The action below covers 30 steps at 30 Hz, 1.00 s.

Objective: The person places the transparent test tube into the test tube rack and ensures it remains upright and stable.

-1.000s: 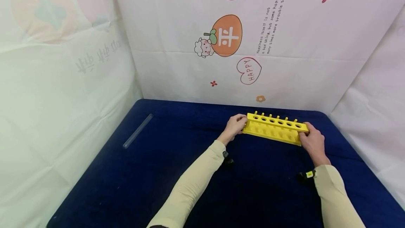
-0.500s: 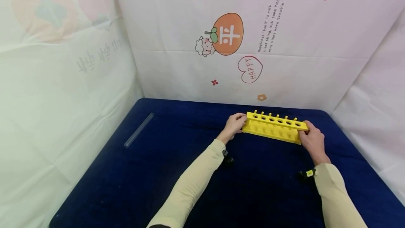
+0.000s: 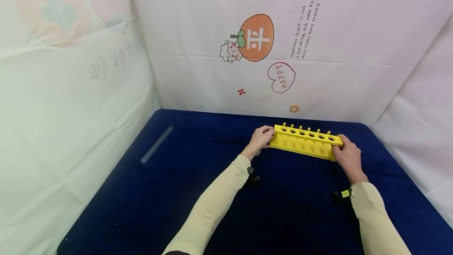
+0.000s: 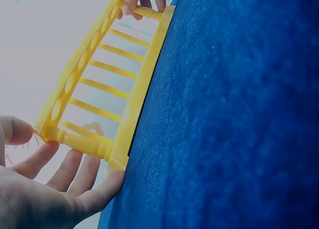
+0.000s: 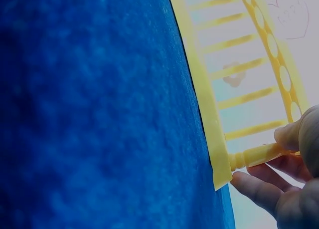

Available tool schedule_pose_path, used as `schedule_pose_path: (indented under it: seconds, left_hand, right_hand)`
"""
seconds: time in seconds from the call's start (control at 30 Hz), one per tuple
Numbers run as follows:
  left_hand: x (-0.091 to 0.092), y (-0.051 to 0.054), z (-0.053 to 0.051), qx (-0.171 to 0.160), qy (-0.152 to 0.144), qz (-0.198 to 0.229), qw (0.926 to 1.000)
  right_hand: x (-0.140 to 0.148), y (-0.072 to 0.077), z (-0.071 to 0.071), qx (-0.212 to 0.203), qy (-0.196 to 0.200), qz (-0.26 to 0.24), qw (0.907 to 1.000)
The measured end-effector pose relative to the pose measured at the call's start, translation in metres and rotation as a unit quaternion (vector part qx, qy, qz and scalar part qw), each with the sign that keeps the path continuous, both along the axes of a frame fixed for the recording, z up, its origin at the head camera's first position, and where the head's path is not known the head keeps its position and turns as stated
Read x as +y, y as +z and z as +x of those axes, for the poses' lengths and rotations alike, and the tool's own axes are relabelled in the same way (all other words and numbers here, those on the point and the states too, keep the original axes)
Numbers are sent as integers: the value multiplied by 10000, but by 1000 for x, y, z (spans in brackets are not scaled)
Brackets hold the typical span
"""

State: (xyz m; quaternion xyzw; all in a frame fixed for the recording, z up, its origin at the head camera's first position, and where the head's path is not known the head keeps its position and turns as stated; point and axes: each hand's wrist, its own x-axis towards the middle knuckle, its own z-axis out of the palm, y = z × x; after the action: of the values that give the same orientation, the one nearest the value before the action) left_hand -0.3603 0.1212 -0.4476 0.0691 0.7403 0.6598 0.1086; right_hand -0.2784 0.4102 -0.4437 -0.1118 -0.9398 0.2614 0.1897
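Observation:
A yellow test tube rack (image 3: 301,143) stands upright near the back right of the table, a row of round holes along its top bar and several pegs behind. My left hand (image 3: 260,140) holds its left end; in the left wrist view the thumb and fingers (image 4: 82,166) are at the top corner and end post. At the other end my right hand (image 3: 349,158) grips the rack, thumb and fingers around the end post (image 5: 256,156) in the right wrist view. The base (image 4: 144,89) lies along the cloth. No tube sits in the holes.
A clear test tube (image 3: 157,145) lies on the dark blue table cloth (image 3: 170,192) at the left, apart from both hands. Behind the table's back edge hangs a white printed curtain (image 3: 198,82), with further white sheets at left and right.
The rack has slid slightly to the left, with both hands keeping their hold on its ends. The head view has shifted a little; the test tube lies as before.

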Motion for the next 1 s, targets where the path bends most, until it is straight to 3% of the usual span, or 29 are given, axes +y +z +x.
schedule_pose_path:
  seconds: [0.3,1.0]
  left_hand:
    - [-3,-3,2,46,52,-18,10000]
    - [-13,3,4,-35,292,-11,9996]
  right_hand:
    - [-2,-3,-1,-7,20,23,10000]
    - [-10,0,-6,-53,201,-94,9997]
